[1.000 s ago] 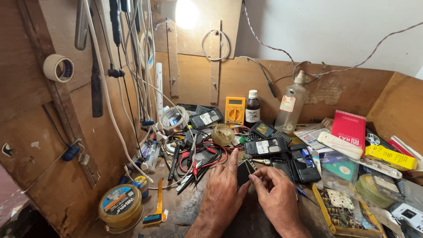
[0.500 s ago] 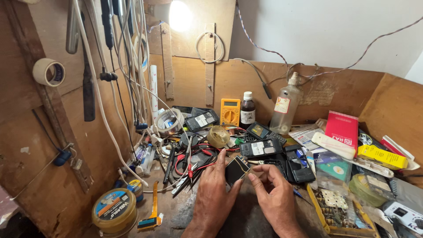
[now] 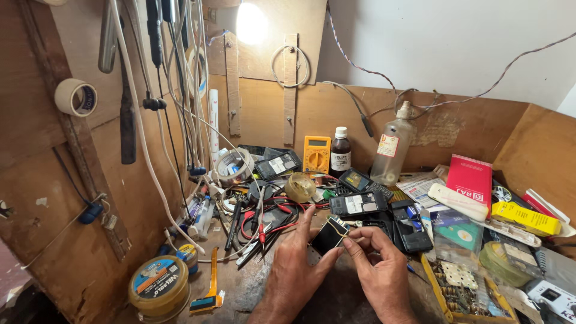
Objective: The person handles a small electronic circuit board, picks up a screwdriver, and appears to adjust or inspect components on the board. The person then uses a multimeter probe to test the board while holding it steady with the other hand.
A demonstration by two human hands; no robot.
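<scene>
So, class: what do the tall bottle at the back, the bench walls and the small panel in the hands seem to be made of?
Bottle: clear plastic or glass, see-through and cloudy.
Walls: unpainted wood board, brown, matt, stained.
Panel: glossy black face, probably glass or plastic, with a thin pale edge; left hand and right hand pinch it.

Small black phone screen module (image 3: 329, 234) with a pale edge, tilted between my fingertips, dark face up, pinched at both ends, raised just in front of the black handset (image 3: 358, 204)
</scene>
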